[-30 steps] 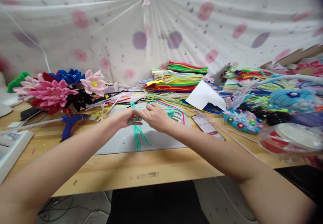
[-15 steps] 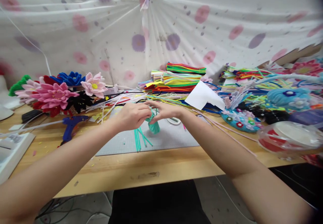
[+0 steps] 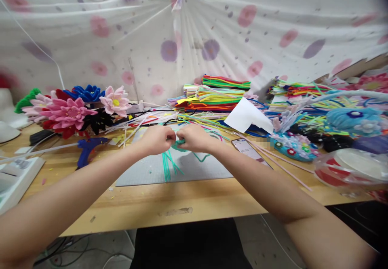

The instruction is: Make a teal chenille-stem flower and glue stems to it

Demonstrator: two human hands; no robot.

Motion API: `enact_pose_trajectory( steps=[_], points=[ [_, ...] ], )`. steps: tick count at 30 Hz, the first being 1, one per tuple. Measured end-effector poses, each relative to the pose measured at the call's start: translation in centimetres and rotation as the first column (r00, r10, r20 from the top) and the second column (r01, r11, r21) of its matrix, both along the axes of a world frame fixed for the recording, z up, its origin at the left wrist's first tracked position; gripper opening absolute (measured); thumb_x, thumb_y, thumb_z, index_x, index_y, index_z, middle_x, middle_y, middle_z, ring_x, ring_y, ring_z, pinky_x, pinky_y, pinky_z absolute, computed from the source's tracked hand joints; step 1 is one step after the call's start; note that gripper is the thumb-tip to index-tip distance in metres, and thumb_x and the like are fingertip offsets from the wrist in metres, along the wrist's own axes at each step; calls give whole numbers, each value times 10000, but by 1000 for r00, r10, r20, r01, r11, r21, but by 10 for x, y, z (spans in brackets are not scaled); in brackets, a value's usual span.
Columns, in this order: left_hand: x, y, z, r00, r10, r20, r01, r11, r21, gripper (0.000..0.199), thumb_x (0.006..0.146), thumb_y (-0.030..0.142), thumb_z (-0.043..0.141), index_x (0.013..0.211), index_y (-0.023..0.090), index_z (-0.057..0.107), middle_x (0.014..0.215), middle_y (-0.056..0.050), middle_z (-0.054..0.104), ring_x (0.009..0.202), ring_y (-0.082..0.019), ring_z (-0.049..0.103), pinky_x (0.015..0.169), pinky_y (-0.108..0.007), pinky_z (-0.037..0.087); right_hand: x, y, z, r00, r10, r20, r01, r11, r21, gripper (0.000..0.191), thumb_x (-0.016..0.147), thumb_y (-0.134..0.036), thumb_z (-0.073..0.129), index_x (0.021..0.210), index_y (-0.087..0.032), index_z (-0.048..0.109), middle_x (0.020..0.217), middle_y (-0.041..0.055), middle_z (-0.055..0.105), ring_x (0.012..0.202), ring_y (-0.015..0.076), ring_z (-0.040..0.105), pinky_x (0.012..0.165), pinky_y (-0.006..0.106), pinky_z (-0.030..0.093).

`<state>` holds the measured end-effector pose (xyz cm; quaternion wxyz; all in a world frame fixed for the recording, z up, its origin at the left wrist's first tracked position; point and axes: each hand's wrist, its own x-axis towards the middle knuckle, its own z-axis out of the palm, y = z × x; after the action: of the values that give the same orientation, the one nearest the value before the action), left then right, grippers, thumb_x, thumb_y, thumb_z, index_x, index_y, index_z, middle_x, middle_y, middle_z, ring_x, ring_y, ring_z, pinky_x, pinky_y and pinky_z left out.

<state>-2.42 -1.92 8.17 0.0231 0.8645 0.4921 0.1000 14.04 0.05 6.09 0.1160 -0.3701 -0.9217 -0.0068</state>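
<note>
Over the grey cutting mat (image 3: 136, 174), my left hand (image 3: 160, 139) and my right hand (image 3: 194, 137) face each other with curled fingers, almost touching. Between and under them shows a teal pipe-cleaner piece (image 3: 179, 145), mostly hidden by the right hand. A bent teal strand (image 3: 202, 158) sticks out below my right hand. Both hands close around parts of this piece; the exact grip of the fingertips is hidden. Several loose teal pipe cleaners (image 3: 166, 167) lie on the mat just below my left hand.
At the left are fuzzy flowers (image 3: 68, 113), a blue glue gun (image 3: 86, 150) and a white box (image 3: 20, 180). Bundled pipe cleaners (image 3: 218, 95) and white paper (image 3: 248, 115) lie at the back. A phone (image 3: 248, 152), decorated blue piece (image 3: 295, 146) and plastic-wrapped roll (image 3: 351, 166) lie right.
My right hand has turned from spread fingers to a closed grip, its back now upward. The teal piece has tilted and is more hidden. The phone has come into view beside my right forearm.
</note>
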Motion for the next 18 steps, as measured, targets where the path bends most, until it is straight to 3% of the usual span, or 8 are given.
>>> enact_pose_trajectory(
  steps=[4,7,10,11,12,15,17,18],
  points=[
    [1,8,5,988,126,89,-87,931,-355,133,575,201,544,603,217,673,597,2,659,595,-158,580,535,-236,390,-5,-11,0,993,27,113,-32,999,42,178,738,-303,542,798,-165,638,805,84,670,766,205,585,653,285,319],
    [-1,16,4,936,293,195,-93,740,-666,73,516,181,566,519,189,638,515,-15,632,549,-162,585,531,-249,431,-9,-17,-1,987,40,158,-51,997,66,176,767,-244,508,862,-162,632,850,101,672,805,220,596,682,306,330],
    [1,22,-3,846,479,234,-100,574,-813,46,486,157,564,479,161,609,526,-61,640,541,-182,602,529,-277,465,-13,-19,-5,988,-4,156,-11,995,95,192,803,-176,445,869,-154,624,849,118,668,821,214,599,680,305,336],
    [2,23,-6,836,494,240,-111,580,-807,47,489,159,563,480,156,609,536,-72,643,545,-189,607,521,-279,465,-14,-18,-7,988,-29,152,15,996,88,198,810,-167,433,869,-153,622,847,120,668,820,210,601,666,299,338],
    [4,23,-9,841,481,245,-136,628,-766,51,497,168,564,486,155,612,543,-78,645,554,-195,610,515,-278,461,-14,-17,-9,987,-58,148,48,996,71,195,812,-171,435,877,-155,619,851,120,669,817,209,603,649,292,339],
    [8,18,-16,909,361,209,-271,892,-362,77,548,208,566,550,185,639,583,-65,653,611,-204,613,545,-275,439,-10,-12,-11,983,-146,107,149,989,-18,198,787,-273,514,935,-179,605,881,98,674,817,221,606,606,275,340],
    [9,13,-19,940,297,165,-283,953,-105,111,595,235,556,626,214,660,651,-53,667,665,-206,610,589,-280,427,-4,-7,-11,980,-198,21,199,975,-94,249,753,-358,562,947,-205,599,899,67,674,824,218,601,604,263,343],
    [9,12,-19,947,273,166,-268,962,-56,133,619,250,547,670,222,666,693,-49,673,690,-206,607,608,-281,422,-1,-5,-10,976,-215,-34,208,969,-134,261,742,-378,574,945,-216,600,908,51,672,828,207,597,611,255,345]
  ],
)
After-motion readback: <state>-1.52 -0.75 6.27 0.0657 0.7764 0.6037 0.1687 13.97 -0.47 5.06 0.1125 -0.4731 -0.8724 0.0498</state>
